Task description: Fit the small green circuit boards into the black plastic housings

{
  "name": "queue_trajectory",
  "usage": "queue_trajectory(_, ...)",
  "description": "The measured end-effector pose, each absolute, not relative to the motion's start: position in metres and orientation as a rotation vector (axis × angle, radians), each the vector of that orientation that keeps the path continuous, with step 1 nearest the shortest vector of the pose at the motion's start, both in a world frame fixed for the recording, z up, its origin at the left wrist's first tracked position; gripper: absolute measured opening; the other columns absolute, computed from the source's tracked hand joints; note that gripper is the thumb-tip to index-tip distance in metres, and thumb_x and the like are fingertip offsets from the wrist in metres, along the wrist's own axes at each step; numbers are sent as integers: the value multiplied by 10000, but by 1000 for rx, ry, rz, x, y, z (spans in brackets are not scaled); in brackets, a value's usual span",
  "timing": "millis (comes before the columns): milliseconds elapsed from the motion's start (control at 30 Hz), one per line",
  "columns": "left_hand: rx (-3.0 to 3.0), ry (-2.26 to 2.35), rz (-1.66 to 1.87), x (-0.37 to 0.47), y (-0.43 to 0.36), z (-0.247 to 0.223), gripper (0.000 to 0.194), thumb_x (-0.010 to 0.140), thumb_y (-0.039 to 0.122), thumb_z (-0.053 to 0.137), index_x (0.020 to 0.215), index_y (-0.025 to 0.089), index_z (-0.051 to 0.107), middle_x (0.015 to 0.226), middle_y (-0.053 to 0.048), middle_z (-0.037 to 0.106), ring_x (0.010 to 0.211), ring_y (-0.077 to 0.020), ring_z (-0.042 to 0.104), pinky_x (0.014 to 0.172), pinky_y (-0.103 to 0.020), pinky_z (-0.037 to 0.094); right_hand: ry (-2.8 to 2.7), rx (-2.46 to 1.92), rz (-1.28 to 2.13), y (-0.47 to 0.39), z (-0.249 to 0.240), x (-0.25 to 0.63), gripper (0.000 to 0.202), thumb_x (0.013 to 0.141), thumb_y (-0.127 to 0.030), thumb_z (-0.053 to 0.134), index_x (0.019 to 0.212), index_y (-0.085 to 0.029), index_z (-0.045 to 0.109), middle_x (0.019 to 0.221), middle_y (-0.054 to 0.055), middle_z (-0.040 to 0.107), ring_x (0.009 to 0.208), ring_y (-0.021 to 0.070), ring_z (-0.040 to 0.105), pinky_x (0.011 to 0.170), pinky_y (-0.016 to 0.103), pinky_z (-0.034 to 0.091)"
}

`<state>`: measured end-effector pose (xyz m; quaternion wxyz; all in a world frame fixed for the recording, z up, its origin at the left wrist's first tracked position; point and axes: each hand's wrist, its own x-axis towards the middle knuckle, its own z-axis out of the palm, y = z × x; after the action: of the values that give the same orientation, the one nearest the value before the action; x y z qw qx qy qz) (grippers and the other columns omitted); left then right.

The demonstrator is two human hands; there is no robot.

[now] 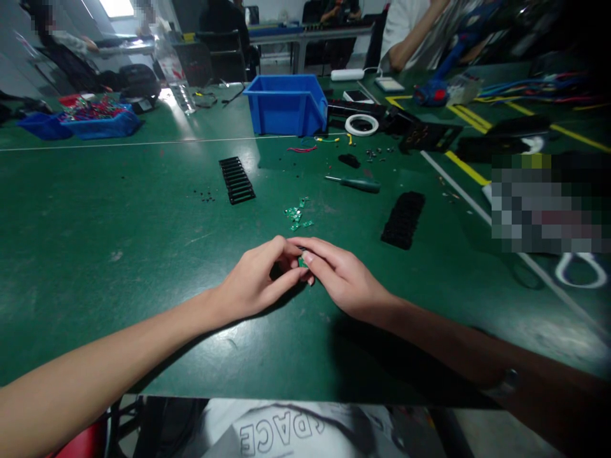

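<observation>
My left hand (265,273) and my right hand (341,273) meet low over the green table, fingertips together. Between them they pinch a small green circuit board (301,261), partly covered by the fingers. Just beyond lie several loose green boards (294,219). A black slotted frame (237,180) rests to the left, with tiny dark bits (205,196) beside it. Farther right is a stack of black parts (403,220). A screwdriver with a dark green handle (360,184) lies behind the hands.
A blue bin (286,105) stands at the back centre, beside a white tape roll (361,124). A plastic bottle (176,79) and a blue tray of red and green parts (100,117) are at left. A blue power tool (439,83) is back right; people sit beyond.
</observation>
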<state>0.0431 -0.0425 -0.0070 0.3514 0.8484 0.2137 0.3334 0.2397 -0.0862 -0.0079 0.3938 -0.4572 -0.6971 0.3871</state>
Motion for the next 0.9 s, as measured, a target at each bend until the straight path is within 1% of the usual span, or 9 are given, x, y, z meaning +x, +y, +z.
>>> queue_trajectory(133,2217,541,882,44,-42,-7,163,929,198,657,1045,143,557,922,-43,639,803,-116,605,739,-236,490,-1768,-1168,954,-86,-8,239,364,1034,-270,436,1332,-132,594,1186,105,682,999,192,678,814,296,577)
queue_trajectory(400,2208,560,862,44,-41,-7,178,936,234,654,1061,159,552,919,-42,636,795,-126,604,726,-253,486,-1758,-1195,933,-87,-8,239,366,1032,-290,442,1328,-143,600,1274,118,678,1056,221,688,775,300,592)
queue_trajectory(533,2134,573,836,44,-42,-5,212,931,245,660,1093,169,547,949,-45,639,816,-132,614,747,-264,495,-1735,-1173,950,-87,-6,239,363,1031,-272,441,1327,-127,594,1238,112,682,1020,201,684,775,287,586)
queue_trajectory(633,1953,581,816,46,-43,-4,233,958,267,626,1139,179,510,913,-29,627,787,-124,617,732,-261,497,-1696,-1161,965,-87,-5,238,356,1028,-265,448,1323,-127,591,1165,101,695,872,164,685,730,277,584)
queue_trajectory(700,1805,600,815,48,-43,-4,227,975,295,605,1133,188,482,895,-16,609,756,-111,609,705,-249,488,-1661,-1155,995,-88,-5,238,349,1027,-262,447,1317,-132,591,1118,94,700,785,146,672,691,271,581)
queue_trajectory(833,1626,607,786,51,-41,-3,252,950,328,650,1038,191,457,842,13,571,722,-91,580,685,-234,469,-1641,-1130,1031,-91,-3,237,333,1037,-269,447,1324,-175,587,1125,76,690,809,142,668,708,269,579)
queue_trajectory(900,1577,588,757,51,-40,-1,269,937,328,669,1007,190,449,811,24,565,717,-90,569,690,-233,465,-1645,-1119,1045,-92,-2,237,331,1038,-265,451,1334,-183,575,1091,65,683,814,139,659,720,266,578)
